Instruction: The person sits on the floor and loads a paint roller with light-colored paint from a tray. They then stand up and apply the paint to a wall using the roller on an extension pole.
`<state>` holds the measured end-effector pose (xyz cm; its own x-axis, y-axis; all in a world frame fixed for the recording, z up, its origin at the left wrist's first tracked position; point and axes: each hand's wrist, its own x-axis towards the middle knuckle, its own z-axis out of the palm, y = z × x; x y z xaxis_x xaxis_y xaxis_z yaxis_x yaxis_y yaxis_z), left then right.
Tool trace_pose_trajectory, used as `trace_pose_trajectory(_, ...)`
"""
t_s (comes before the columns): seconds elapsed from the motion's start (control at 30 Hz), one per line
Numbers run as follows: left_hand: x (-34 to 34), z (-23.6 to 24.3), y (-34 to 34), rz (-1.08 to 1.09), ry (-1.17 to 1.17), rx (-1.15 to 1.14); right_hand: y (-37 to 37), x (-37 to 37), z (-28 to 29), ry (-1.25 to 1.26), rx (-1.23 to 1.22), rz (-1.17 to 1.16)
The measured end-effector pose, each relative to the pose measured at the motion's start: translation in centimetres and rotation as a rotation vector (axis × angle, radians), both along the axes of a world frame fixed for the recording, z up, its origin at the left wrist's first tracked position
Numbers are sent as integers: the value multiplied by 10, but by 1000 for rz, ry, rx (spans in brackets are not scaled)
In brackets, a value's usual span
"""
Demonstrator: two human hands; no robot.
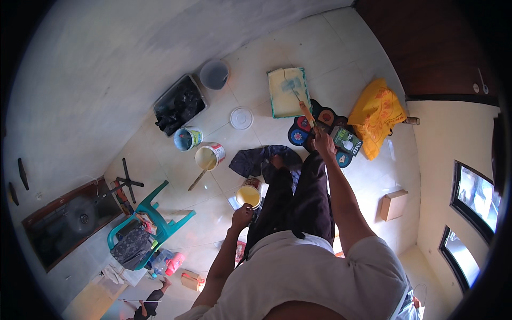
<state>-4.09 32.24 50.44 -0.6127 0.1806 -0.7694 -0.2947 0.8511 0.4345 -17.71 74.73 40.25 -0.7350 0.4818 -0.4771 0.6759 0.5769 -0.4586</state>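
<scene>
My right hand [324,143] grips the orange-brown handle of a long tool [306,113], probably a paint roller, whose thin metal end reaches into a green-rimmed tray [277,101] of cream paint. Its head is hard to make out. My left hand [242,216] is closed on a small bucket [248,197] of pale yellow paint at my left leg. A larger paint bucket [206,158] with a stick across it, a bluish bucket [184,140] and a round white lid [241,118] are on the floor. Dark cloth [245,160] lies around my feet.
Yellow sack [376,117] and patterned dark mat [298,133] lie right; a cardboard box [393,205] sits near the wall. A black tub [176,106], grey bucket [213,74], teal chair [149,218] and metal stand [128,178] are left. Another person [152,304] is at lower left.
</scene>
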Motion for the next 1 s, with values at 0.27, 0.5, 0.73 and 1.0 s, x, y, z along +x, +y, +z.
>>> trace_pose_trajectory(0.27, 25, -15, -20, -40, 7, -18, -10, 24, -13, -78, 54, 52)
trace_pose_trajectory(0.5, 21, -19, -19, -6, 0, 6, -18, 103, 13, -172, -27, -13)
trace_pose_trajectory(0.73, 2, -8, -8, -11, 10, 26, -14, 111, 15, -124, 0, -83)
trace_pose_trajectory(1.0, 5, -8, -18, -3, 1, 14, -6, 54, 0, -94, 8, -107)
